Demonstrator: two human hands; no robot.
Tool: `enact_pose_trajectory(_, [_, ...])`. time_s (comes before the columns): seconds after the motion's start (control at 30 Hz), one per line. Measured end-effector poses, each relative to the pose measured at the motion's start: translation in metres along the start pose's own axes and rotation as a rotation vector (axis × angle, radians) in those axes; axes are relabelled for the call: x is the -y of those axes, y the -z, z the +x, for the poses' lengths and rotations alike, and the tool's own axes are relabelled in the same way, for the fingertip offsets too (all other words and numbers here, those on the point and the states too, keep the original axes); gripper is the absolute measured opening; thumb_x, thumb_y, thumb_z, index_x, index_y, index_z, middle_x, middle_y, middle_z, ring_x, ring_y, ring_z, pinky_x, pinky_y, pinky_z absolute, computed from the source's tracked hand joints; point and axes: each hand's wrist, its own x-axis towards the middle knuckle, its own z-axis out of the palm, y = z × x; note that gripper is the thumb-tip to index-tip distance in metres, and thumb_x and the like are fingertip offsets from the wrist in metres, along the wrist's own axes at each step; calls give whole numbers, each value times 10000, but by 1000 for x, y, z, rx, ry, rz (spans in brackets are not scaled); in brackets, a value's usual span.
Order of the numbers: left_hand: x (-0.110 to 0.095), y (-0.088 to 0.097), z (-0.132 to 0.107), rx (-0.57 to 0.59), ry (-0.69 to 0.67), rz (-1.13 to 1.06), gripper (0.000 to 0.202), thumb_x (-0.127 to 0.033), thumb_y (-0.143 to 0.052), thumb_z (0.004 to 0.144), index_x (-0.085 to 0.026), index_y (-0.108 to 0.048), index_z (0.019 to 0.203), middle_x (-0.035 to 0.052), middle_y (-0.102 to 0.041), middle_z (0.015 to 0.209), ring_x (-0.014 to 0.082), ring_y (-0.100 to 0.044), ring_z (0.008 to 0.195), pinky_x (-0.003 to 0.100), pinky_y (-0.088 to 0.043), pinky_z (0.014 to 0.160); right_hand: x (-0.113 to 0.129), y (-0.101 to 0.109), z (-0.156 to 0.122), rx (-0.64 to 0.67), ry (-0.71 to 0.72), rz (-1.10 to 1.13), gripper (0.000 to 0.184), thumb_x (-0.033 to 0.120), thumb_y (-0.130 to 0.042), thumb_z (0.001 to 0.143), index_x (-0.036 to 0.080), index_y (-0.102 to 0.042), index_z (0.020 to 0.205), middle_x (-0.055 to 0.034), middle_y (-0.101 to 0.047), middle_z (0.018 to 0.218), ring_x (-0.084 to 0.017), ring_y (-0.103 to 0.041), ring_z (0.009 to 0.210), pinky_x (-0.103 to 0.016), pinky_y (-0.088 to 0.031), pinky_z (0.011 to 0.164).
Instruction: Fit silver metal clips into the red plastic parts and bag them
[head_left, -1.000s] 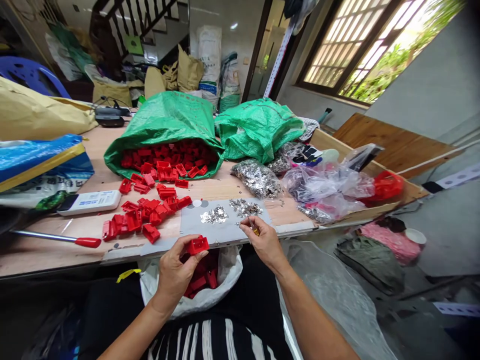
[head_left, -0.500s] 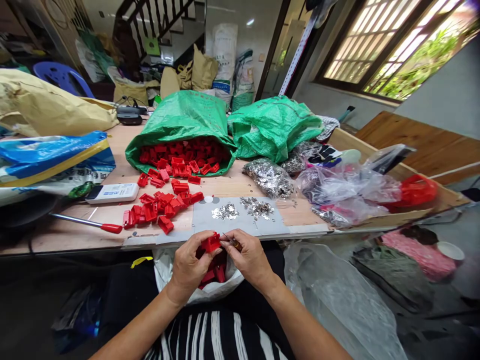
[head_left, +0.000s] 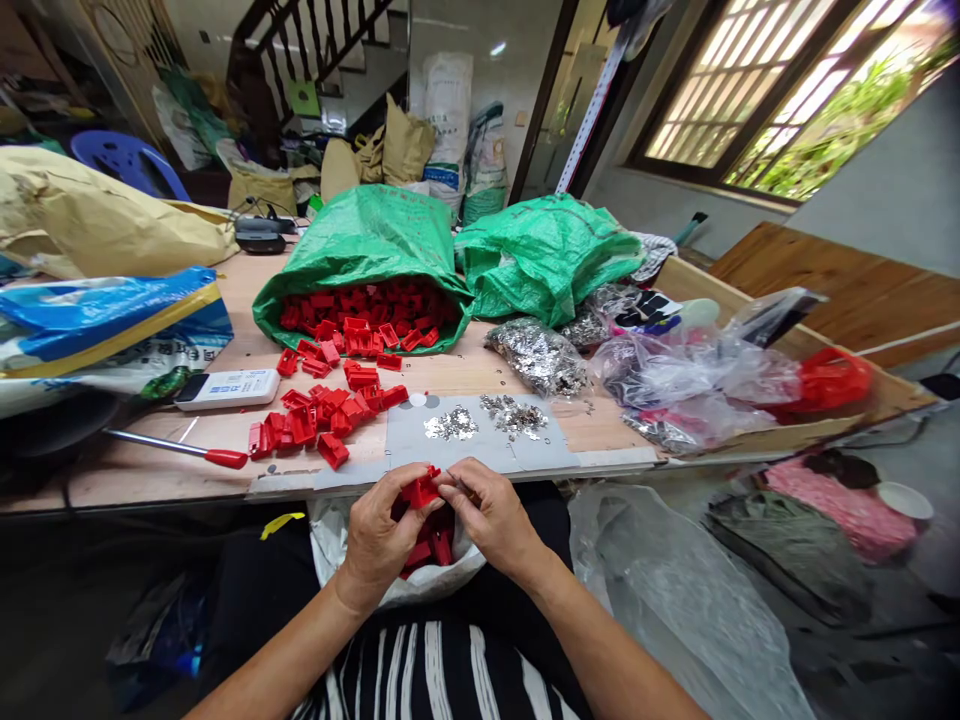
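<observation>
Two bare hands are held close together above the near edge of the table. By the left hand, one red plastic housing is gripped between thumb and fingers, over the mouth of a white sack, in which more red housings are seen. By the right hand, a thin tool is pinched just beside this housing; it is mostly hidden by the fingers, and whether its tip is touching cannot be told. On the grey sheet, two heaps of small silvery metal pieces are spread side by side. To the left of the sheet, loose red housings are scattered on the table. Behind them, a green woven sack is laid with its mouth open, and many similar housings are contained inside. Near the sheet, a clear plastic bag is filled with silvery pieces.
</observation>
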Motion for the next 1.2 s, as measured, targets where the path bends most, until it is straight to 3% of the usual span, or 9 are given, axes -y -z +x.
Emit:
enact_pose_trajectory(0.17, [-1,1,0,-22,26,14,296,-243,-693,787,-210,-613,1071,42,-730,990,175,-700,885,275,-548,801,-5,12,2,6,-149,196,188,330,-531,897,185,-647,927,-16,-592,835,-139,-534,751,-245,-417,676])
enact_pose_trajectory(0.3, [-2,1,0,-20,26,2,300,-244,-694,785,-215,-614,1073,41,-733,988,180,-702,881,281,-553,795,-11,11,3,-24,-218,237,133,318,-598,847,185,-590,860,16,-568,794,-118,-495,715,-231,-392,666])
enact_pose_trajectory(0.63, [-7,1,-5,90,-32,-57,274,-209,-675,799,-213,-609,1065,48,-732,997,175,-697,901,276,-553,807,-16,0,3,121,-366,526,325,364,-731,705,188,-460,740,68,-444,661,-82,-378,586,-212,-315,547])
enact_pose_trajectory(0.93, [-9,1,-14,215,125,-176,272,-192,-660,798,-227,-626,1065,36,-739,991,183,-702,864,282,-558,758,-30,-5,-13,264,-508,759,485,496,-766,659,201,-423,834,83,-449,673,-41,-306,484,-183,-217,443])
enact_pose_trajectory(1.2, [-5,0,-18,230,246,-298,270,-200,-678,778,-219,-635,1044,44,-728,1008,192,-698,885,301,-560,779,-31,-2,-17,282,-540,831,447,445,-765,693,199,-435,866,100,-426,615,-34,-319,453,-167,-207,417])
